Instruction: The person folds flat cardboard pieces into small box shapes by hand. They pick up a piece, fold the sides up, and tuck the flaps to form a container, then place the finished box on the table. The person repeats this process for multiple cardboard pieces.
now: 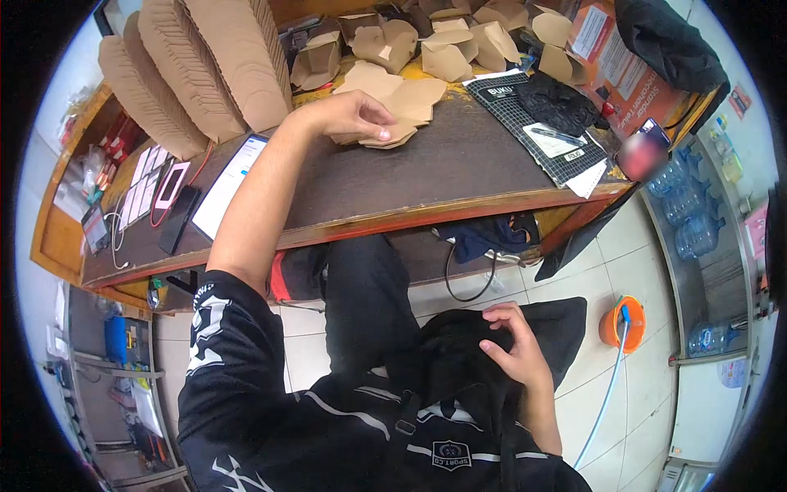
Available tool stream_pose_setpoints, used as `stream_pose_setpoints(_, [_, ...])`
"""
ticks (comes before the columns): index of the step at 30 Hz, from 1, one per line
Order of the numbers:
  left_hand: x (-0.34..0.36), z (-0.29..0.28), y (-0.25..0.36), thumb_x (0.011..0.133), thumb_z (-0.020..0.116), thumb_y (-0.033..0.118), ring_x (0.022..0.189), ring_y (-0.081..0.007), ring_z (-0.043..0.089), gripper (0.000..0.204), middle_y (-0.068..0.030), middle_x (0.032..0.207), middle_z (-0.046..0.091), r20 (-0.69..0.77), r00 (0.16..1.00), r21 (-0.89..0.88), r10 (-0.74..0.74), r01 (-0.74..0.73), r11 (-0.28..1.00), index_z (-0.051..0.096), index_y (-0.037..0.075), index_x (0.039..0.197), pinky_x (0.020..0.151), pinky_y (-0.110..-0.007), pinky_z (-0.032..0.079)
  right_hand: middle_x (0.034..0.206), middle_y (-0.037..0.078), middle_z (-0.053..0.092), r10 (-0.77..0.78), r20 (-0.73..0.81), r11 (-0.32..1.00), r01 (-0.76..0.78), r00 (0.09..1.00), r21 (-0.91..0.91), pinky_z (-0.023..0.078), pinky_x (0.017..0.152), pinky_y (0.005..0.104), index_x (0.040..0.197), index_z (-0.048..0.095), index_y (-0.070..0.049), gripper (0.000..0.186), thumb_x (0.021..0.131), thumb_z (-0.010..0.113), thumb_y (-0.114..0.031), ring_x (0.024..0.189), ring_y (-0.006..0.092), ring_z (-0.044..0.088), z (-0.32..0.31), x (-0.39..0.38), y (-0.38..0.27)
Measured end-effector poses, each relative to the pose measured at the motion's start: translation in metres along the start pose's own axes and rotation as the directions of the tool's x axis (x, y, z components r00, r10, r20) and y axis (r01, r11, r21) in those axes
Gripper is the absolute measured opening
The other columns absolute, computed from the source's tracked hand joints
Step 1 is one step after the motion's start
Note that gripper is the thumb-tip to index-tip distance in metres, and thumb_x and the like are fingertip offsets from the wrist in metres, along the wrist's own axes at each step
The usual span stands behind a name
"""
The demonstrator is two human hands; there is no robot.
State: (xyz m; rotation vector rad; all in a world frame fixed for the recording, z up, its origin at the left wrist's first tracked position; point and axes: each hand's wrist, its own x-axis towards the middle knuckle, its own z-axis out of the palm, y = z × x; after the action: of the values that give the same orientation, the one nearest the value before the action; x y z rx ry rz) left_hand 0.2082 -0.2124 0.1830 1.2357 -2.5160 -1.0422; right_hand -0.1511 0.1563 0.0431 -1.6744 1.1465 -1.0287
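My left hand reaches over the dark wooden table, its fingers bent and closed on the near edge of a flat brown cardboard food-box blank. More flat cardboard seems to lie under that blank, though the hand hides part of it. Several folded brown cardboard boxes with raised flaps stand behind it. Over my lap, my right hand is empty, with curved fingers and a gap between thumb and forefinger.
Tall stacks of cardboard blanks stand at the table's back left. Phones, including a black phone, and papers lie below them. A black cutting mat is on the right. An orange bucket stands on the floor near water bottles.
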Motion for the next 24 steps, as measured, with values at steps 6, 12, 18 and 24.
stream_pose_setpoints(6, [-0.002,0.003,0.002,0.075,0.094,0.031,0.120,-0.0228,0.067,0.068,-0.0124,0.126,0.074,0.005,1.000,0.178,-0.006,0.005,0.984,0.070,0.012,0.136,0.106,-0.033,0.050,0.124,0.013,0.061,0.014,0.042,1.000,-0.014,0.999,-0.008,0.050,0.097,0.0359,0.124,0.062,-0.003,0.041,0.087,0.080,-0.009,0.116,0.0262,0.059,0.003,-0.002,-0.001])
stream_pose_setpoints(12, [0.008,-0.009,-0.013,0.077,0.093,0.022,0.122,-0.0180,0.065,0.064,-0.0091,0.128,0.074,0.059,0.998,0.054,-0.014,0.011,0.998,0.070,0.012,0.136,0.110,-0.031,0.046,0.123,0.011,0.062,0.027,0.117,0.999,-0.024,0.993,-0.029,0.049,0.098,0.0354,0.125,0.061,-0.003,0.042,0.088,0.079,-0.009,0.112,0.0235,0.060,0.004,-0.003,0.000])
stream_pose_setpoints(18, [0.008,-0.015,-0.021,0.096,0.077,0.025,0.096,-0.0138,0.067,0.030,-0.0058,0.108,0.078,0.031,0.998,-0.066,-0.060,0.062,0.996,0.076,0.005,0.119,0.090,-0.033,0.052,0.124,0.010,0.063,0.040,0.163,0.999,-0.035,0.986,-0.035,0.049,0.099,0.0349,0.126,0.061,-0.002,0.042,0.089,0.079,-0.009,0.111,0.0223,0.060,0.005,-0.003,0.001])
stream_pose_setpoints(24, [-0.011,0.004,-0.014,0.099,0.067,0.014,0.080,-0.0196,0.067,0.016,-0.0127,0.094,0.077,-0.632,0.669,0.393,0.390,-0.157,0.906,0.075,0.002,0.107,0.074,-0.034,0.054,0.123,0.011,0.064,0.041,0.145,0.999,-0.035,0.989,-0.042,0.049,0.099,0.0353,0.124,0.062,-0.002,0.039,0.089,0.079,-0.009,0.111,0.0227,0.062,0.003,-0.002,-0.006])
